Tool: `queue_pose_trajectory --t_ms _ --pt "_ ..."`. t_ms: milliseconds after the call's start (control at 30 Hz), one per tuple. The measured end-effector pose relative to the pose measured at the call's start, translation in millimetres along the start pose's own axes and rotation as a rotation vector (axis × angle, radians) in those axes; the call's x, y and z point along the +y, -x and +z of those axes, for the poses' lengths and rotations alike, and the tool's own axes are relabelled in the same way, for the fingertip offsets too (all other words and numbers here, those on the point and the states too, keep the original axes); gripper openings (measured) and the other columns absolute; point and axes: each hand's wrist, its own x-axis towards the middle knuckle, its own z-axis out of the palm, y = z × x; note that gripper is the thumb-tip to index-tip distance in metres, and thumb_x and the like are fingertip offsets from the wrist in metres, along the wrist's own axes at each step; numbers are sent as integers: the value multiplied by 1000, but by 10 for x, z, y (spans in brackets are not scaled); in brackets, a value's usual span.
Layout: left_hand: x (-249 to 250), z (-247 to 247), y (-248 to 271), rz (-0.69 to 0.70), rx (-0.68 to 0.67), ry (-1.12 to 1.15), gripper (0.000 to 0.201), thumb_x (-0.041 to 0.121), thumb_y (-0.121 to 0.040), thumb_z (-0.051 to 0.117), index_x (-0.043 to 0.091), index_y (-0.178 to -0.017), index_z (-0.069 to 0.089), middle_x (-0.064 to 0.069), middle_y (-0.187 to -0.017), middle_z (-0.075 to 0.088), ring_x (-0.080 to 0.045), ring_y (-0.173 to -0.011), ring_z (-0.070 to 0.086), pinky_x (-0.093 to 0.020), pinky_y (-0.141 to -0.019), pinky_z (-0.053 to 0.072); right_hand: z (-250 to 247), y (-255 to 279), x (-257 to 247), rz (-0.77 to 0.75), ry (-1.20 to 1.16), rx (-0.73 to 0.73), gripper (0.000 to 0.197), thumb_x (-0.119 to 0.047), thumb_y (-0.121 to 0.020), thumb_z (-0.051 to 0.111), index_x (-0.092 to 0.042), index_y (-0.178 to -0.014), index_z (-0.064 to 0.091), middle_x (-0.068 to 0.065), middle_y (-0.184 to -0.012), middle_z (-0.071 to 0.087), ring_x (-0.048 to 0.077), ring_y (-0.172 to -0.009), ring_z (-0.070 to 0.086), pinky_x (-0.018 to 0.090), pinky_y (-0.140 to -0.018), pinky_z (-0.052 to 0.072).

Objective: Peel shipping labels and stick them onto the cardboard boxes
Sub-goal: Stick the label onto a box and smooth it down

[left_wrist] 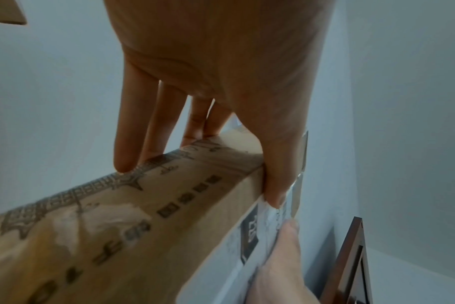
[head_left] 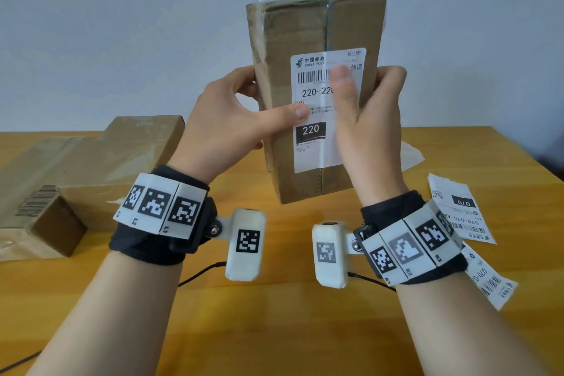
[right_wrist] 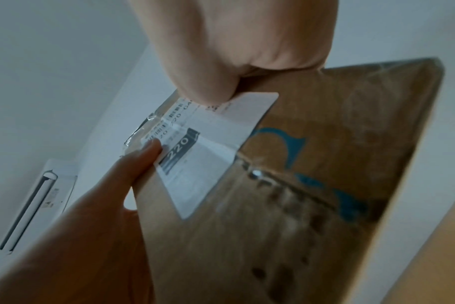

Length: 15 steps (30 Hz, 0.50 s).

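Observation:
A tall brown cardboard box (head_left: 293, 34) is held upright in the air above the table. A white shipping label (head_left: 314, 150) printed "220" lies on its front face and wraps round the box's right edge. My left hand (head_left: 244, 113) grips the box's left side, its thumb on the label's left edge. My right hand (head_left: 366, 107) grips the right side, its blurred thumb lying across the label. In the left wrist view the left hand (left_wrist: 221, 61) spans the box (left_wrist: 117, 226). In the right wrist view the right hand (right_wrist: 234, 51) presses the label (right_wrist: 195, 174) onto the box (right_wrist: 299, 205).
On the wooden table (head_left: 274, 330), larger cardboard boxes (head_left: 91, 168) lie at the left, with a small barcoded box (head_left: 45, 217) in front. Two loose labels (head_left: 457, 211) (head_left: 488, 281) lie at the right. A pale backing sheet (head_left: 412, 156) lies behind my right hand. A black cable (head_left: 198, 275) runs under my wrists.

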Motion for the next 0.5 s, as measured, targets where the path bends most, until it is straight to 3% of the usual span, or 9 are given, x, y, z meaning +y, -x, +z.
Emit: queue_pose_trajectory --t_ms 133,233,367,500 --pt "-33 38 -8 12 -11 -36 71 66 -65 85 35 -127 70 12 -110 71 -9 -99 76 -40 -68 67 -9 25 -8 4 42 -29 67 -63 -85 72 -15 -113 35 -4 -108 65 -1 -85 71 15 -56 56" --pt "-43 30 -21 37 -21 -54 61 66 -66 85 41 -120 70 17 -108 73 -12 -99 76 -44 -75 67 -37 5 -25 39 51 -31 70 -66 -83 72 -15 -114 37 -7 -104 66 -4 -80 70 15 -55 54" --pt "-35 -4 -30 76 -24 -72 46 61 -70 89 48 -110 70 19 -111 76 -14 -99 77 -49 -88 63 -41 -11 -25 61 13 -35 58 -63 -91 64 -16 -111 36 -5 -100 68 4 -82 74 24 -59 59" --pt "-58 -55 -42 94 -12 -36 46 55 -73 91 42 -114 74 14 -114 77 -17 -102 78 -52 -91 61 -29 -25 -61 58 -13 -37 37 -52 -105 44 -17 -103 34 -3 -90 66 2 -71 72 16 -48 50"
